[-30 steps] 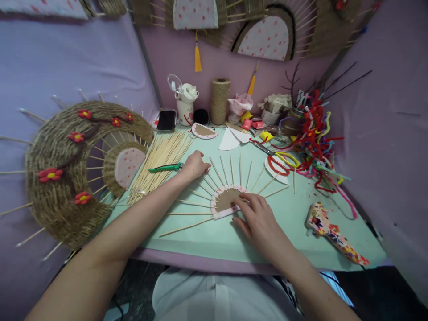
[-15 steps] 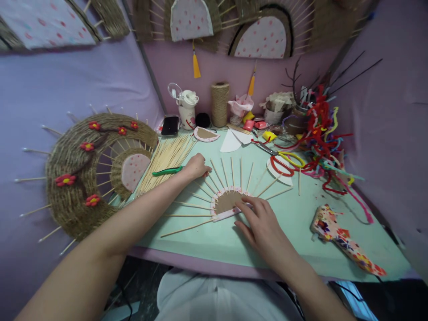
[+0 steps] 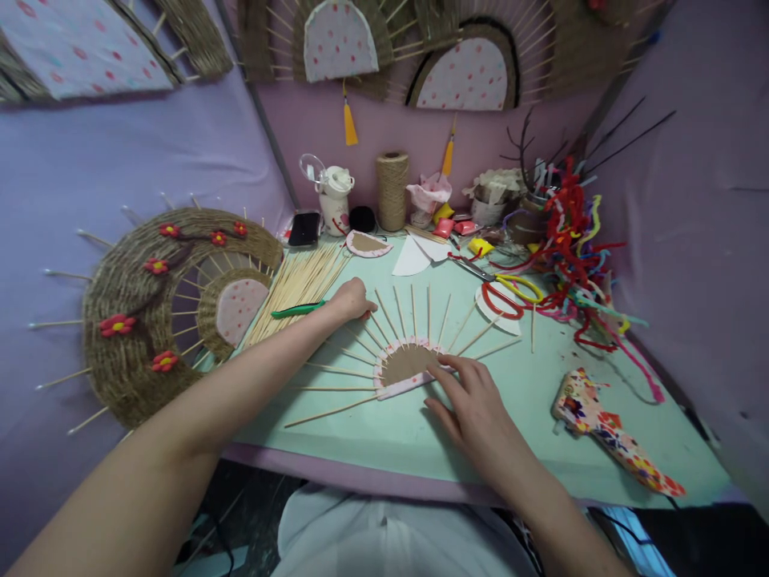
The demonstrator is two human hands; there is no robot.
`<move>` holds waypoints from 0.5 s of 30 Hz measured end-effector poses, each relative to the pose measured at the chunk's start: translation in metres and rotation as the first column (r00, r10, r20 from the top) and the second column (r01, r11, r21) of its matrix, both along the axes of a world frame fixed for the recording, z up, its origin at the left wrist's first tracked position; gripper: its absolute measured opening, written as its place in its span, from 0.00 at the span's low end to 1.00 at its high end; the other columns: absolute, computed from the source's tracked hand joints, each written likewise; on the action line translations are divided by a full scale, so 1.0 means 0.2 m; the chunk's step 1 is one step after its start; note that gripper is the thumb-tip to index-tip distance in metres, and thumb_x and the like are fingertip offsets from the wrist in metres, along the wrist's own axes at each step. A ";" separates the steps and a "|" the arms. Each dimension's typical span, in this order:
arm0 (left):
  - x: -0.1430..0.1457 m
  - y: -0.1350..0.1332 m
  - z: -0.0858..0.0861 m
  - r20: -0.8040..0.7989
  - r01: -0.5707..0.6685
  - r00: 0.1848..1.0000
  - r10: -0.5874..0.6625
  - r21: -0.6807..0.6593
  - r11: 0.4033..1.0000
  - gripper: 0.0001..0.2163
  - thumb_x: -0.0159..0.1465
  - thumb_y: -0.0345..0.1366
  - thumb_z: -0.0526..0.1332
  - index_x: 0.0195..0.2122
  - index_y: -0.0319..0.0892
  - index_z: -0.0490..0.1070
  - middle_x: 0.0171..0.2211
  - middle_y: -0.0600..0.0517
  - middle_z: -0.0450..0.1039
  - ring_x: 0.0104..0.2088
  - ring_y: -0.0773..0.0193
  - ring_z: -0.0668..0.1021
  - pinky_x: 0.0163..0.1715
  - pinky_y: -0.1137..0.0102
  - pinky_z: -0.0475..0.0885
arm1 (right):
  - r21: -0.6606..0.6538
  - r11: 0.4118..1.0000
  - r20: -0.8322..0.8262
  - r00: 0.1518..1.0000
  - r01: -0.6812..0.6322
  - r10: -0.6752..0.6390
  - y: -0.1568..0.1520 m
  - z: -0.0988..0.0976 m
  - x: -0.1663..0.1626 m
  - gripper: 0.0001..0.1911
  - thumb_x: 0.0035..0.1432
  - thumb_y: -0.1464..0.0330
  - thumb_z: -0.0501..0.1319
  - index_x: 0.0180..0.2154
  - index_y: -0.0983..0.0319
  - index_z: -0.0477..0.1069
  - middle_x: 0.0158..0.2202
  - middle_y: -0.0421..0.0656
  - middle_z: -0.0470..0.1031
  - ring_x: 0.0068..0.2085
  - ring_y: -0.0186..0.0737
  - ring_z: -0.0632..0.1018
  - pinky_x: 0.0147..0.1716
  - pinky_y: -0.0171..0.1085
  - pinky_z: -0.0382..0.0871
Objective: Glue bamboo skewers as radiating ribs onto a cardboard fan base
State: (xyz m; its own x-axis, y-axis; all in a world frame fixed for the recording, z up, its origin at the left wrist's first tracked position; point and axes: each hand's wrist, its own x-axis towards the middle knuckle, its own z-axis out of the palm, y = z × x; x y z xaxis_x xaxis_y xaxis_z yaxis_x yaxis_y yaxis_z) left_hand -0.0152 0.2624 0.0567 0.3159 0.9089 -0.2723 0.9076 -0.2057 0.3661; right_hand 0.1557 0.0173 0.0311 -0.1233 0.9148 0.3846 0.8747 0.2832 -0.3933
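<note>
A half-round cardboard fan base with several bamboo sticks fanning out from it lies on the mint-green table. My right hand rests on its lower right edge, fingers spread flat and holding it down. My left hand reaches to the far left sticks of the fan, fingers curled in a pinch by a stick's end; what it grips is hidden. A green-handled tool lies just left of that hand.
A pile of loose bamboo sticks and a woven fan with red flowers lie at left. Scissors, pipe cleaners, a twine spool, a mug and a phone stand at the back. A patterned glue gun lies at right.
The camera has tilted a little. My left hand stays at the far left sticks; my right hand has shifted slightly along the fan base's edge.
</note>
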 end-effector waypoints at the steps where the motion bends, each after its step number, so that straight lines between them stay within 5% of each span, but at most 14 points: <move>1: 0.00 0.00 0.01 0.000 0.004 1.000 -0.004 -0.002 1.000 0.13 0.55 0.36 0.66 0.40 0.36 0.75 0.23 0.49 0.78 0.28 0.60 0.79 0.31 0.71 0.69 | -0.001 1.000 -0.003 1.000 0.001 -0.002 0.00 0.00 0.00 0.16 0.63 0.68 0.58 0.53 0.60 0.67 0.52 0.52 0.68 0.53 0.51 0.69 0.51 0.54 0.70; 15: 0.03 -0.01 0.07 -0.095 0.044 0.995 -0.044 -0.008 0.999 0.08 0.55 0.37 0.64 0.21 0.41 0.72 0.21 0.47 0.76 0.29 0.59 0.79 0.31 0.71 0.67 | -0.023 0.997 0.082 0.994 0.076 -0.074 -0.05 0.09 0.07 0.16 0.64 0.68 0.57 0.54 0.60 0.68 0.51 0.52 0.71 0.52 0.50 0.71 0.47 0.50 0.72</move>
State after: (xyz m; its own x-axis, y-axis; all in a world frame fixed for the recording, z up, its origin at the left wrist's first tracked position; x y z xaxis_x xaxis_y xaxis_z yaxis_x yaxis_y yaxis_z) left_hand -0.0099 0.2604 0.0706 0.3279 0.8930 -0.3081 0.9283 -0.2442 0.2803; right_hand 0.1703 0.0072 0.0491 -0.0842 0.9321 0.3523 0.9225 0.2066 -0.3262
